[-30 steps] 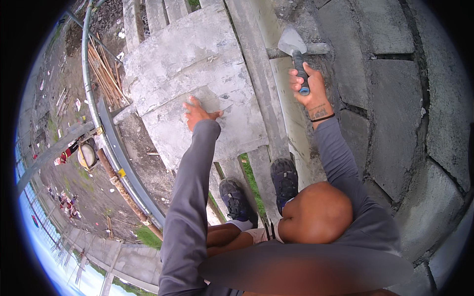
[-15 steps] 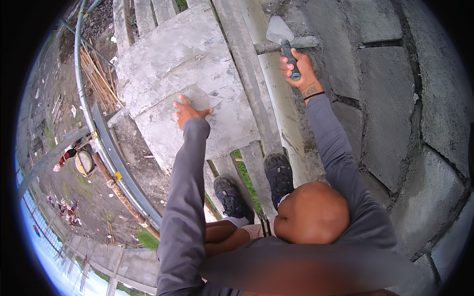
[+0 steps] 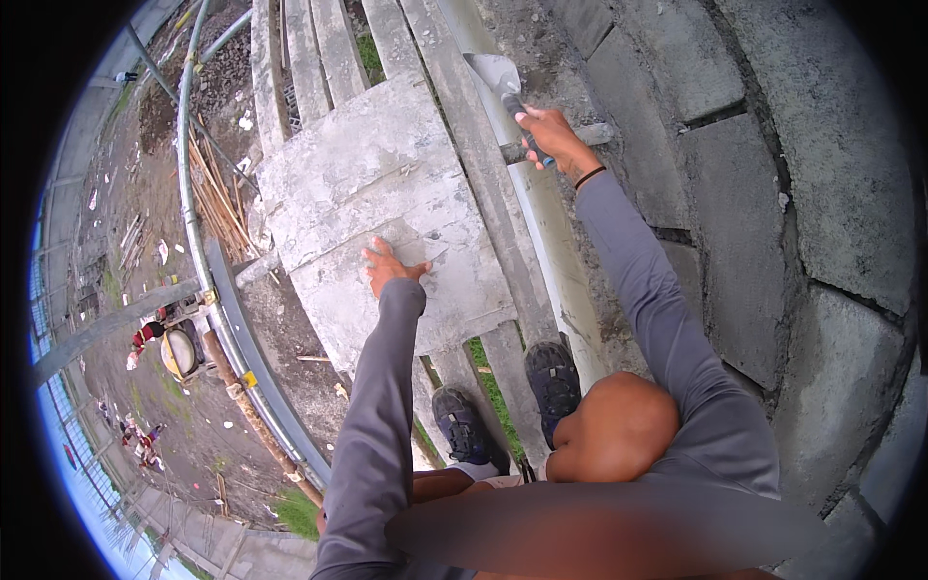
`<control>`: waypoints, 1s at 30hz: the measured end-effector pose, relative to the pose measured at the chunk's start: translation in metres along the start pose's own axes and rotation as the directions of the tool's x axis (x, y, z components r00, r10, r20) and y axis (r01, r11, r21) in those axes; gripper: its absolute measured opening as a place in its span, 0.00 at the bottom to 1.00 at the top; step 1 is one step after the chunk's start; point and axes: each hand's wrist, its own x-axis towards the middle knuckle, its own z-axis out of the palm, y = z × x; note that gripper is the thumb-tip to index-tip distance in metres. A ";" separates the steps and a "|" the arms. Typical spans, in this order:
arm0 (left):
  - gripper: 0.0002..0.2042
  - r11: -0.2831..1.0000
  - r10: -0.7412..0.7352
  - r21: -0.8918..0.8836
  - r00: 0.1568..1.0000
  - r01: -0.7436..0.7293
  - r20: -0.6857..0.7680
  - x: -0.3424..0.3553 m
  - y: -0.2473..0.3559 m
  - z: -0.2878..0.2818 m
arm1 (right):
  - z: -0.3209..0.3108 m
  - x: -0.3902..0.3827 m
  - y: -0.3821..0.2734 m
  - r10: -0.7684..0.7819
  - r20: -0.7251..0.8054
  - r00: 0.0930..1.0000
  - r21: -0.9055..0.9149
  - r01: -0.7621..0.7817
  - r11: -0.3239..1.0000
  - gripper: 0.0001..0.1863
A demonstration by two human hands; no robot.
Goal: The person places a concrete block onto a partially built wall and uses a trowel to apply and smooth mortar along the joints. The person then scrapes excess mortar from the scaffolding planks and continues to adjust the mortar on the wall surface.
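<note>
My right hand (image 3: 556,138) is closed round the dark handle of a pointing trowel (image 3: 497,72). The trowel's grey metal blade points up and to the left, above the gap beside the planks. My left hand (image 3: 392,266) rests with fingers spread on a worn, mortar-stained board (image 3: 387,174). Nothing shows between those fingers. The board lies across the wooden planks (image 3: 488,193) of a raised platform.
A block wall (image 3: 735,222) with dark joints rises at the right. Metal scaffold tubes (image 3: 198,232) run along the left side. Far below lie a pile of bamboo poles (image 3: 217,193), a cement mixer (image 3: 180,352) and several people. A pale beam (image 3: 541,222) runs beside the planks.
My right hand has moved left with the trowel, whose blade now tilts further left. The view has shifted a little. My left hand stays spread on the board.
</note>
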 end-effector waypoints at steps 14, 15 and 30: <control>0.62 0.997 -0.064 -0.049 0.998 0.064 -0.009 -0.006 0.008 -0.003 | -0.016 -0.009 0.018 -0.117 -0.233 0.965 -0.594 -0.046 0.803 0.34; 0.62 0.997 -0.062 -0.039 0.998 0.061 -0.017 -0.005 0.008 -0.003 | -0.024 -0.020 0.019 -0.039 -0.117 0.992 -0.598 -0.039 0.801 0.34; 0.63 0.999 -0.033 0.001 0.998 0.033 -0.058 0.002 -0.001 0.008 | 0.005 -0.065 0.059 -0.069 -0.028 0.997 -0.630 0.036 0.776 0.32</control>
